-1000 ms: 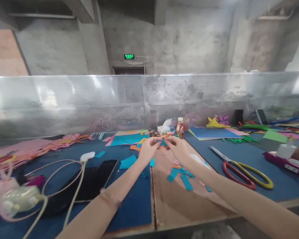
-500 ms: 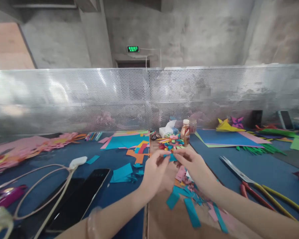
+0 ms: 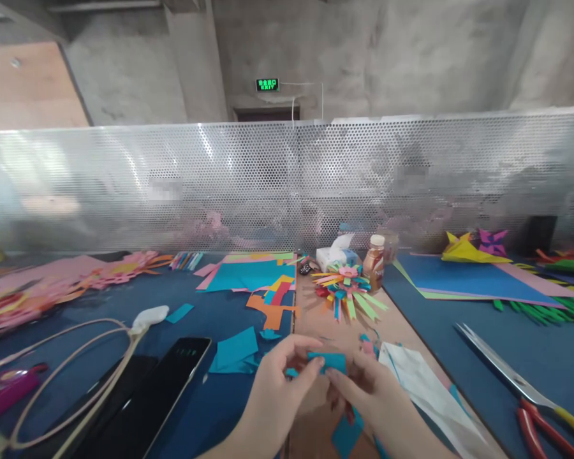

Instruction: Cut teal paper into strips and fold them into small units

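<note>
A small piece of blue paper [image 3: 333,363] is pinched between my two hands over the brown middle strip of the table. My left hand [image 3: 278,390] grips its left end between thumb and fingers. At its right end, my right hand [image 3: 380,398] has thumb and fingers closed on it. Below the right hand lies a loose blue paper scrap [image 3: 347,436], partly covered by the fingers. Left of my left hand is a stack of blue paper pieces [image 3: 234,350]. Beyond the hands sits a multicoloured paper-strip flower [image 3: 347,287].
White crumpled paper [image 3: 428,389] lies beside my right hand. Scissors [image 3: 507,366] with red and yellow handles are at the right. A black phone [image 3: 167,389] and a cable [image 3: 117,322] lie left. A bottle [image 3: 374,262] and tissue pack [image 3: 337,256] stand at the back.
Both hands have come down and nearer with the blue paper, uncovering the paper flower. White paper now shows at the right, where blue strips and pink scraps lay. The view has shifted slightly.
</note>
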The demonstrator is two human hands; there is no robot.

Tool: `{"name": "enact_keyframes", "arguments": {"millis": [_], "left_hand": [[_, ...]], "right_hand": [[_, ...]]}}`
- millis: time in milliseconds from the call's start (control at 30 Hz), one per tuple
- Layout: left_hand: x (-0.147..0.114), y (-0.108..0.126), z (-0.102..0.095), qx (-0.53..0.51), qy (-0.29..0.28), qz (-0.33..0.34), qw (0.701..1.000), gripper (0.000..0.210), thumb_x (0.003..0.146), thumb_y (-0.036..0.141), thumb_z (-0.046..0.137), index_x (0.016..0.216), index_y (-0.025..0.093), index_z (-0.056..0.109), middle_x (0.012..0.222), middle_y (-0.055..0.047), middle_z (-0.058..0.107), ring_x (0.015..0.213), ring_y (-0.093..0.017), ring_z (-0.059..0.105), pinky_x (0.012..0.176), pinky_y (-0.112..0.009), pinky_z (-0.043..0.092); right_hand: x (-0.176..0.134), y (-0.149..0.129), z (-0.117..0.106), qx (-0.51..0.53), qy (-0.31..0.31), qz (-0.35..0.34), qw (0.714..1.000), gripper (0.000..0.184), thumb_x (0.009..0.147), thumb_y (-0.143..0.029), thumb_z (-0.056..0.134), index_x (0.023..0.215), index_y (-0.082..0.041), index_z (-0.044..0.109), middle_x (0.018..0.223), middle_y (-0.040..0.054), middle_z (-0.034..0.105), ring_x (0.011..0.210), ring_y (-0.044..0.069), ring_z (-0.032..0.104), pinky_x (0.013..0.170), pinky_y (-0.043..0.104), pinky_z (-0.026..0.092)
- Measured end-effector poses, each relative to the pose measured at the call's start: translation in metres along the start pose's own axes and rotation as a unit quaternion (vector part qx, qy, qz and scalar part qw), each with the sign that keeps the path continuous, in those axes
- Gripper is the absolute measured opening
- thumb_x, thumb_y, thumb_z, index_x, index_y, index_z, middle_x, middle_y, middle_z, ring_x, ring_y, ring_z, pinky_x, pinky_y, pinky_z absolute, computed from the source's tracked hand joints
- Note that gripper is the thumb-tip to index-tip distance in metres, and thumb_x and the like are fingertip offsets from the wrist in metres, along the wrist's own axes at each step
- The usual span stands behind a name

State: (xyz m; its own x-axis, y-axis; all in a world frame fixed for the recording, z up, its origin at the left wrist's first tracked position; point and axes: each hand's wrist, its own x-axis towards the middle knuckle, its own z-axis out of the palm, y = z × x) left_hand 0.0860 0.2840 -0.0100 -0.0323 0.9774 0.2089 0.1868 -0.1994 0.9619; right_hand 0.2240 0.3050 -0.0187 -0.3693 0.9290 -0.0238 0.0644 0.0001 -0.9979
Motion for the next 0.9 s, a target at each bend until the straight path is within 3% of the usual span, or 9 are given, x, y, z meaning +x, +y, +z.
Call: {"name": "enact_keyframes", "arguments": {"millis": [167, 433, 900], "left_hand": [[-0.0051, -0.0009, 0.0009, 0.041, -0.008, -0.028, 0.999, 0.016, 0.071, 0.028, 0.055, 0.085, 0.022, 0.059, 0.073, -0.002, 0.06, 0.068, -0.015, 0.054, 0.061, -0.024, 0.041], [-0.0063, -0.0054, 0.0019, 0.022, -0.017, -0.043, 0.999, 0.015, 0.069, 0.031, 0.055, 0.081, 0.022, 0.059, 0.067, -0.001, 0.057, 0.062, -0.015, 0.053, 0.057, -0.023, 0.041], [-0.007, -0.0031, 0.0019, -0.016, -0.021, -0.064, 0.998, 0.01, 0.069, 0.027, 0.057, 0.078, 0.024, 0.06, 0.066, 0.001, 0.058, 0.063, -0.013, 0.054, 0.058, -0.021, 0.042]], "right_hand": [[-0.0076, -0.0005, -0.0016, -0.009, -0.035, 0.04, 0.999, 0.037, 0.063, -0.053, 0.057, 0.067, -0.017, 0.049, 0.047, -0.0021, 0.054, 0.039, 0.009, 0.049, 0.033, 0.017, 0.034], [-0.0093, -0.0017, -0.002, 0.036, -0.061, 0.085, 0.994, 0.04, 0.06, -0.055, 0.058, 0.07, -0.017, 0.051, 0.052, -0.0007, 0.056, 0.04, 0.008, 0.05, 0.032, 0.015, 0.033], [-0.0099, -0.0017, -0.0056, 0.034, -0.074, 0.1, 0.992, 0.036, 0.064, -0.051, 0.058, 0.075, -0.017, 0.05, 0.048, -0.0018, 0.056, 0.036, 0.007, 0.049, 0.031, 0.014, 0.033]]}}
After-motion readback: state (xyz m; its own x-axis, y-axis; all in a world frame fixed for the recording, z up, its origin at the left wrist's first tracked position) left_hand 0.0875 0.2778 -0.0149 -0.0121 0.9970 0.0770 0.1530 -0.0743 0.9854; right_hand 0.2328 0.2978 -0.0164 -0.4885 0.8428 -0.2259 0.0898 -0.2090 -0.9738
